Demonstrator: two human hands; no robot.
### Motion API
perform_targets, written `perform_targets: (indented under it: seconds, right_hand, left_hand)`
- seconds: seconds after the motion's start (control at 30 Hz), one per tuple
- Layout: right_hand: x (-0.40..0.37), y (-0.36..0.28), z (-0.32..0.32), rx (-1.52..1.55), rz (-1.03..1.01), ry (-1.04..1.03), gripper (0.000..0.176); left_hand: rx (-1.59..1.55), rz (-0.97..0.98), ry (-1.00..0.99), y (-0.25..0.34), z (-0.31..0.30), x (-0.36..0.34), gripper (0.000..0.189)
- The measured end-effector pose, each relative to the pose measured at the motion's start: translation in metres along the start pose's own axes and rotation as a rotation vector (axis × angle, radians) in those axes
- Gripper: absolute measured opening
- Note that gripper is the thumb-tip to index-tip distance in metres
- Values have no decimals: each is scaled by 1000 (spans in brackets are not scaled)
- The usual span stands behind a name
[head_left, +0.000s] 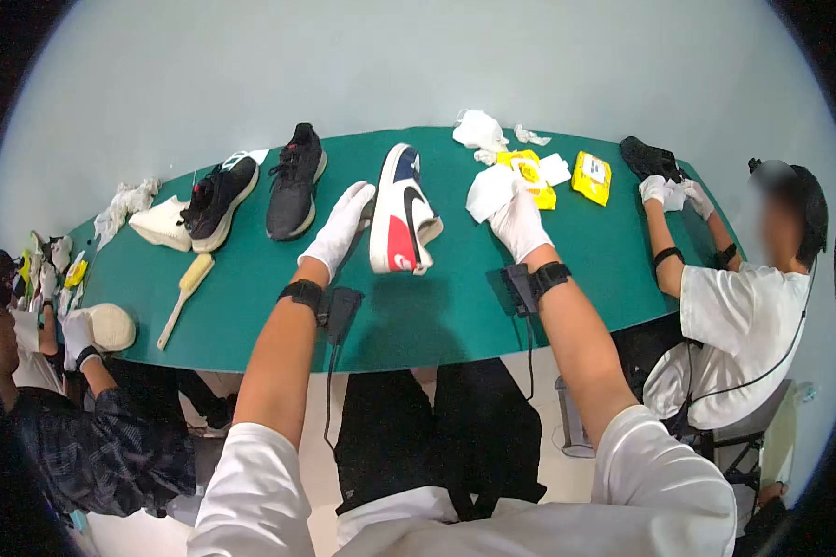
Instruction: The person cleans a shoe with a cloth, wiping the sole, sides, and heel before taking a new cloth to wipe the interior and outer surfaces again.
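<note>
A red, white and navy sneaker (pixel 402 213) lies on its side on the green table (pixel 241 306), toe toward the wall. My left hand (pixel 342 226), in a white glove, is at the sneaker's left side; its fingers reach the shoe's edge, and whether they grip it is unclear. My right hand (pixel 520 223), also gloved, holds a white wipe (pixel 490 192) in its closed fingers, right of the sneaker. Just beyond it lies an open-looking yellow wipes pack (pixel 531 172). A black sneaker (pixel 296 181) stands to the left of my left hand.
Further left are another black shoe (pixel 224 206), a cream shoe (pixel 163 224) and a brush (pixel 186 297). A second yellow pack (pixel 592 178) and crumpled wipes (pixel 480 130) lie at the back. Co-workers sit at both sides; the right one's gloved hands touch a black shoe (pixel 650 160).
</note>
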State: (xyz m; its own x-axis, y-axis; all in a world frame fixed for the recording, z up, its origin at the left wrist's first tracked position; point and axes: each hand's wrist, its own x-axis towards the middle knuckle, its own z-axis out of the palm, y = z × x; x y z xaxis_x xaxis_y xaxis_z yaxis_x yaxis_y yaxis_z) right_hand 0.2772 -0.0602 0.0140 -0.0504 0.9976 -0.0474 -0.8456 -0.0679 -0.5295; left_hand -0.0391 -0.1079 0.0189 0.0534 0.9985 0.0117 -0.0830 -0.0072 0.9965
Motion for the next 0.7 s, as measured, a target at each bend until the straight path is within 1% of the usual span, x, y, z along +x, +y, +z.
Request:
perform_targets:
  seconds: [0.03, 0.07, 0.17, 0.23, 0.27, 0.3, 0.33, 0.37, 0.47, 0.5, 0.57, 0.6, 0.63, 0.7]
  right_hand:
    - [6, 1, 1, 23, 3, -7, 34]
    - [15, 2, 3, 0, -53, -41, 33]
    - [54, 11, 11, -69, -228, -25, 37]
    - [59, 12, 37, -34, -208, -86, 41]
    - [63, 13, 45, 1, -187, -114, 41]
    - [70, 14, 45, 32, -164, -139, 42]
    - [78, 16, 46, 51, -145, -117, 42]
    - [88, 16, 47, 36, -174, -126, 43]
    - [101, 16, 51, -16, -243, -126, 44]
    - [105, 14, 49, -41, -253, -119, 44]
    - [105, 14, 44, -97, -266, -101, 45]
    - [104, 13, 45, -127, -273, -99, 45]
    - [107, 11, 45, -153, -284, -99, 46]
    - [128, 17, 30, -389, -371, -118, 48]
  left_hand:
    - [33, -8, -15, 1, -5, 12, 76]
    - [56, 12, -4, 0, -7, 24, 76]
    - [158, 72, 12, 19, 0, 41, 79]
    - [282, 137, -8, 30, 9, 61, 82]
    - [249, 158, -61, 28, 10, 68, 84]
    - [286, 168, -91, 37, 15, 68, 85]
    - [356, 199, -105, 34, 14, 75, 83]
    - [426, 236, -118, 33, 13, 84, 81]
    - [246, 118, -198, 39, 10, 77, 75]
    - [138, 89, -192, 42, 9, 73, 71]
    - [35, 140, -145, 26, -18, 81, 64]
    - [71, 138, -78, 28, -25, 78, 60]
    - [189, 242, -31, 10, -43, 87, 55]
    - [518, 327, 32, -7, -57, 86, 45]
